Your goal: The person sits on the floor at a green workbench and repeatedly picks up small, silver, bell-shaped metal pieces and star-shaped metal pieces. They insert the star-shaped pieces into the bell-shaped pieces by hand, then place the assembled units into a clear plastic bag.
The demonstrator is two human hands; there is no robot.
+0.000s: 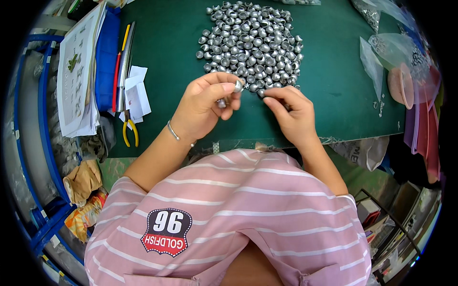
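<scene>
A large heap of small silver domed metal pieces (250, 43), many with hollow openings facing up, covers the far middle of the green table. At its near edge my left hand (198, 102) pinches one silver domed metal piece (238, 86) between thumb and index finger. Another such piece (222, 103) sits against the curled fingers of that hand. My right hand (293, 112) is closed at the heap's near right edge, thumb and index fingertips together on a silver domed piece (261, 94) that they partly hide.
At the left lie yellow-handled pliers (130, 131), a metal rod, a red pencil, white paper slips (137, 93) and a blue tray (107, 62) beside printed sheets (76, 76). Plastic bags (374, 66) of small metal parts and a pink cup (400, 86) stand at the right.
</scene>
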